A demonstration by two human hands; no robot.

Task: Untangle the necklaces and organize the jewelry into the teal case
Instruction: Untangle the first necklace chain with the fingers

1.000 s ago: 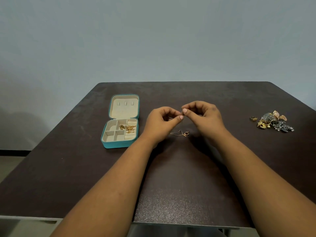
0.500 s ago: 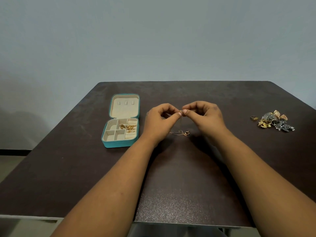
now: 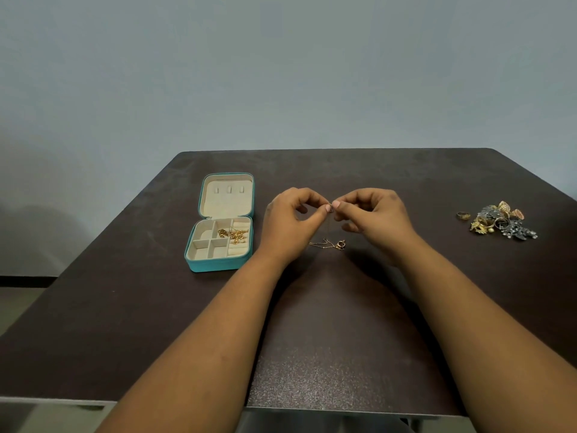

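My left hand (image 3: 288, 226) and my right hand (image 3: 376, 220) meet fingertip to fingertip above the table's middle, both pinching a thin gold necklace (image 3: 327, 244). Its chain hangs down between them, and the pendant end rests on the table. To the left, the teal case (image 3: 218, 265) lies open, its lid flat behind it. Gold jewelry (image 3: 232, 235) sits in one of the cream compartments. A heap of gold and silver jewelry (image 3: 499, 221) lies far right, with a single gold ring (image 3: 463, 215) just left of it.
The dark brown table (image 3: 327, 339) ends at a near edge between my forearms and a far edge in front of a plain grey-blue wall. Floor shows beyond the table's left side.
My fingertips have shifted slightly on the necklace's upper end; the hands stay together in the same spot. The case and heap have not moved.
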